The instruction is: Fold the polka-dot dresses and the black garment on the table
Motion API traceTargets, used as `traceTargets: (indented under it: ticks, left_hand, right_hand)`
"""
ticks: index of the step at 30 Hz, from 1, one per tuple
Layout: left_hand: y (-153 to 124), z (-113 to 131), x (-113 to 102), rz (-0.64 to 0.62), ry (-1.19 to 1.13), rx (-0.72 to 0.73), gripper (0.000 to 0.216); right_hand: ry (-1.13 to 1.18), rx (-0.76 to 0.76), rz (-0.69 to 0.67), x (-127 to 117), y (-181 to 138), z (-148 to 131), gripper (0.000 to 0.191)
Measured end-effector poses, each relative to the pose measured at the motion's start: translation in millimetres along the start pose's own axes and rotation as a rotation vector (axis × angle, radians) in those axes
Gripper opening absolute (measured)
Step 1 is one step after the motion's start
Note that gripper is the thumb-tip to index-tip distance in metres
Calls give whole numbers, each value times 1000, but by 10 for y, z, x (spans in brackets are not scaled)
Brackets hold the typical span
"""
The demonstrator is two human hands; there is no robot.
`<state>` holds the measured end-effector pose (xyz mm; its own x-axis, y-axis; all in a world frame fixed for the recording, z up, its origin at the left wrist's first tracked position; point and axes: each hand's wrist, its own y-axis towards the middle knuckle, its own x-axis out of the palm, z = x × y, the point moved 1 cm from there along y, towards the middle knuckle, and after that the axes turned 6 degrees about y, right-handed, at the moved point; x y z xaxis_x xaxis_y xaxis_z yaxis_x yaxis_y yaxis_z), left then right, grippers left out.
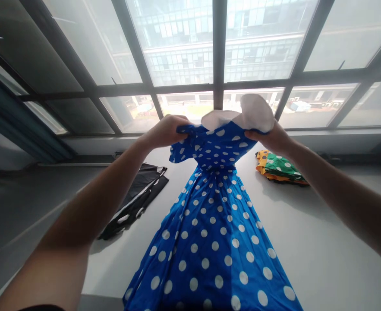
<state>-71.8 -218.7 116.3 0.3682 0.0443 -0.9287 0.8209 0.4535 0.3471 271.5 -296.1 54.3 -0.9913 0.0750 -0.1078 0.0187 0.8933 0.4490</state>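
Note:
A blue dress with white polka dots [209,229] hangs between my two hands, its bodice lifted and its flared skirt spreading down toward me. My left hand [166,130] pinches the dress at the left shoulder, beside a short dotted sleeve. At the opposite shoulder, my right hand [269,137] grips the cloth, its fingers partly covered by the fabric. A white collar [256,113] stands up along the neckline, its right half raised near my right hand. The lower hem runs out of view at the bottom.
Dark folded clothing with white dots [138,198] lies on the white table [332,242] at the left. A folded stack of green and yellow dotted clothes [279,167] sits at the right. Large framed windows [219,52] rise behind the table, with a curtain [18,112] at the left.

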Motion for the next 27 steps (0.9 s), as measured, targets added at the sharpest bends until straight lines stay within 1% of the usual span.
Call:
traceTargets:
  ticks: [2,4,5,7,8,10,12,13,15,17,18,19,21,22,24,27]
  left_hand:
    - [-395,330,186,-98,-76,15,27]
    - [-820,641,479,-186,-147,-10,25]
    - [-1029,782,644,-245,-162,-26,29]
    - [-1411,1021,964,-365,-174,-60,36]
    - [-1574,1122,1108,-431,-171,-75,40]
    - [-1837,1300,1359,-524,-144,-105,39]
    - [-2027,1460,1584,-560,-100,-165,42]
    - [-2104,1532,1697,-562,-82,-206,51]
    - [-2227,1647,1936,-568,-59,-284,78]
    - [-2299,1688,2171,-579,-31,-318,97]
    - [-2306,1668,2274,-577,-10,-321,100]
    - [-2288,1616,2362,-567,12,-322,100]
    - [-2167,1417,2483,-518,39,-323,94]
    - [-2065,1275,2519,-486,43,-324,89]
    - [-1789,931,2549,-434,39,-330,80]
    - [-1284,371,2491,-399,1,-348,71]
  right_hand:
    - [-79,59,-12,81,-640,104,42]
    - [-142,149,-82,194,-1309,265,38]
    - [-167,177,-130,260,-1627,352,34]
    - [-170,215,-366,412,-2192,519,27]
    - [-178,186,-450,480,-2426,589,27]
    - [-245,100,-549,591,-2795,708,35]
    - [-351,39,-568,662,-3056,813,47]
    - [-402,31,-569,684,-3157,864,54]
    - [-472,38,-579,709,-3306,968,66]
    - [-495,38,-602,711,-3367,1073,71]
    - [-494,30,-616,704,-3352,1124,71]
    - [-489,20,-625,693,-3302,1175,70]
    - [-466,-1,-625,659,-3079,1282,63]
    - [-447,-10,-618,638,-2909,1340,59]
    - [-397,-7,-592,588,-2470,1464,48]
    - [-314,73,-558,499,-1699,1620,38]
